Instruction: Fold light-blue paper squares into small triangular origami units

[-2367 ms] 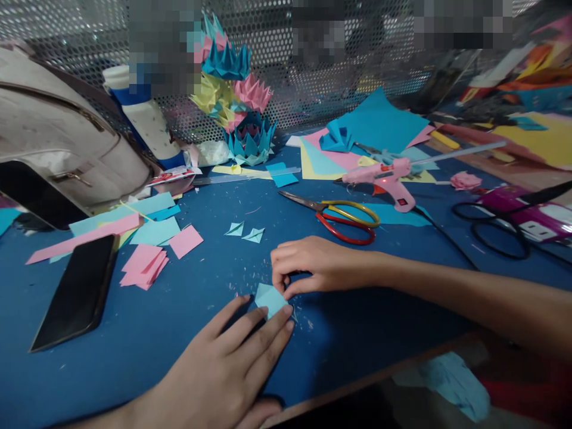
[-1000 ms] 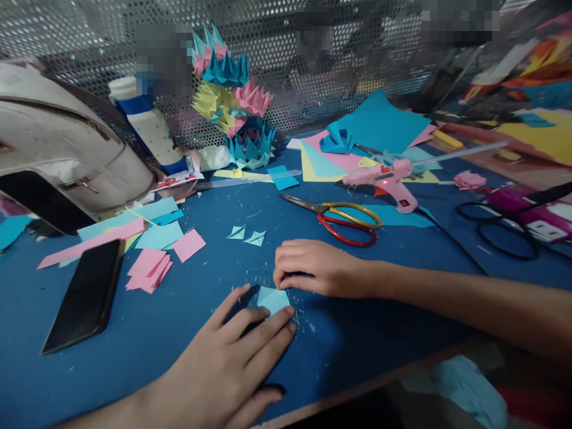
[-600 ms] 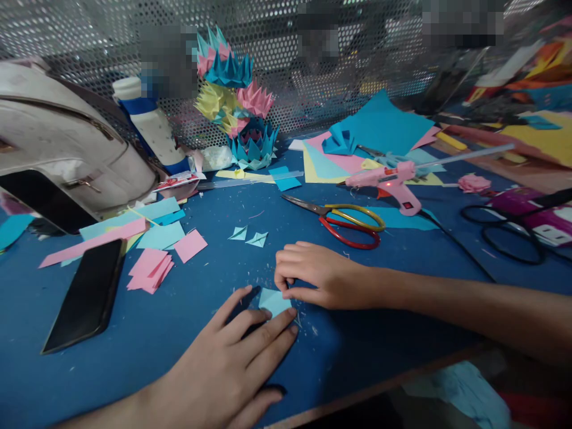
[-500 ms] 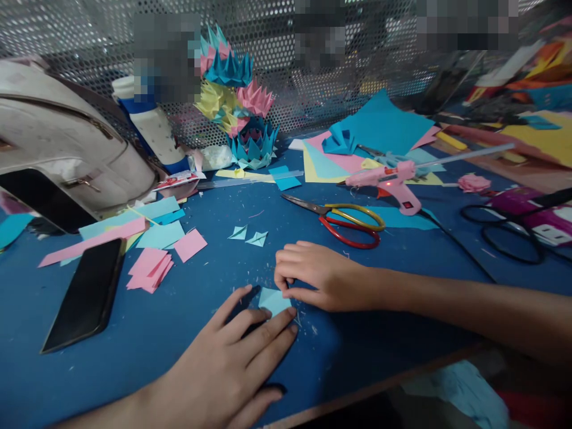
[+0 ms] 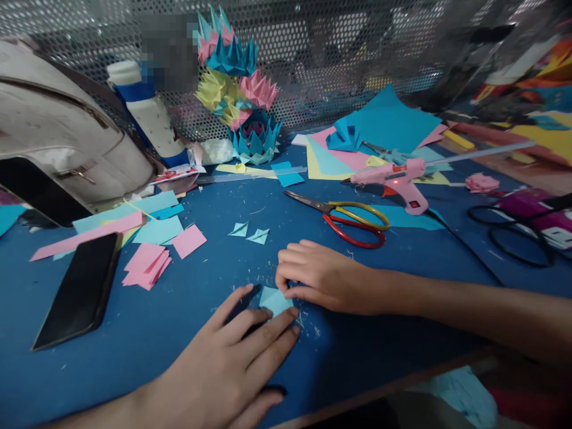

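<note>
A small light blue piece of paper point(image 5: 275, 300) lies flat on the blue table. My left hand point(image 5: 241, 351) rests palm down with its fingers spread, some fingertips on the paper's near edge. At the paper's right corner, my right hand point(image 5: 319, 277) has its fingers curled, with thumb and forefinger pinching that corner. Just beyond lie two small folded light blue paper pieces point(image 5: 239, 229). Scissors point(image 5: 355, 223) with one yellow and one red handle lie past my right hand.
Left of my hands are a black phone point(image 5: 80, 286), pink paper squares point(image 5: 147, 265) and paper strips. A backpack point(image 5: 58, 131), a bottle point(image 5: 149, 116) and an origami stack point(image 5: 254, 134) stand behind. A pink glue gun point(image 5: 402, 179), its cord and coloured sheets point(image 5: 384, 125) occupy the right.
The head view has shifted slightly. Both hands keep nearly the same pose on the light blue paper, with no clear change in the fold.
</note>
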The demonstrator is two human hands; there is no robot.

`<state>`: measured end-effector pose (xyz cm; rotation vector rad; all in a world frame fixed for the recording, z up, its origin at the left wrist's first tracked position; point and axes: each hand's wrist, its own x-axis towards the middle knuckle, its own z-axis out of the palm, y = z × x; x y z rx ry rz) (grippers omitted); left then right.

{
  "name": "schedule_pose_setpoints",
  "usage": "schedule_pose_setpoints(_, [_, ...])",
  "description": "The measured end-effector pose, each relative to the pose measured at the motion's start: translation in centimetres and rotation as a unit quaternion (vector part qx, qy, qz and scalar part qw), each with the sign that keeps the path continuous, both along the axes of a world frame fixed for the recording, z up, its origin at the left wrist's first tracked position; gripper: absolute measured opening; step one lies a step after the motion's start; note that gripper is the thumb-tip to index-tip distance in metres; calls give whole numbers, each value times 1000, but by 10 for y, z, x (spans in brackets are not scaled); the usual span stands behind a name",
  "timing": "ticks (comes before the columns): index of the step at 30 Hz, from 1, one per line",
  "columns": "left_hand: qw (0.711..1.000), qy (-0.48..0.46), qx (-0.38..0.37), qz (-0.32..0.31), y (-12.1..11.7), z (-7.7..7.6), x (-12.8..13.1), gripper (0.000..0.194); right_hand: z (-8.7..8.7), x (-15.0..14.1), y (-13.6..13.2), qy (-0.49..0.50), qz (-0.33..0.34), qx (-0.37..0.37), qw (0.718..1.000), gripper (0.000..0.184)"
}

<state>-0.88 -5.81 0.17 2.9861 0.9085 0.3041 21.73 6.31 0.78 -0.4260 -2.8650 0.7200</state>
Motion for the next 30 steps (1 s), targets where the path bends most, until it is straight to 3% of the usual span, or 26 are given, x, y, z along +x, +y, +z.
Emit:
schedule_pose_setpoints(11, [1000,-10,12,-3,1,-3,-1,46,-4,-2,-6,-18,18,119,993,18])
schedule_pose_setpoints(20, [1000,3,-17,-1,2,1,-1,47,-3,-2,3,12,-25,4,1000,11])
schedule_pose_setpoints(25, [1000,3,-20,2,2,1,-1,47,-2,6,12,93,56,-12,994,15])
schedule_pose_setpoints(30, [999,-32,1,-8,3,1,-1,45,3,15,20,121,153,97,976,20])
